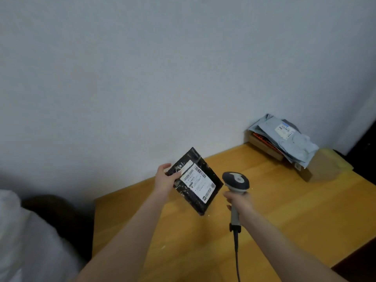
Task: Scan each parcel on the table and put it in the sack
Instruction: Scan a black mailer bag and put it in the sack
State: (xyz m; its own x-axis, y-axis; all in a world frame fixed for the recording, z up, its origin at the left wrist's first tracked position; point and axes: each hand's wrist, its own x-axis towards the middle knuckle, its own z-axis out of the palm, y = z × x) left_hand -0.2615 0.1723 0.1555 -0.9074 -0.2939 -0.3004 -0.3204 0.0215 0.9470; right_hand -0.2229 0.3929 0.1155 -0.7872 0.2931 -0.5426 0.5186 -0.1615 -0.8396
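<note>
Left hand (164, 181): I see it pinching the black parcel (190, 200) by its 9 o'clock edge, thumb on top. The parcel is held up off the bench (284, 210) and tilted toward me.
Right hand (239, 200): wrapped round the grip of the scanner (237, 180), whose head sits just beside the parcel's 3 o'clock corner; its cable (236, 247) trails to 6 o'clock.
Label (198, 183): white, barcodes facing up; I cannot make out a scan beam.
Step in hand: I judge this parcel is at the scan and not yet bagged.
Left to do: a pile of parcels (289, 139) lies at 2 o'clock in the bench's far corner, grey mailers over cardboard; I cannot count them.
Sack (24, 241): pale fabric at 8 o'clock, off the bench, which I take for it. Its inside is hidden, so I cannot say how many are done.
</note>
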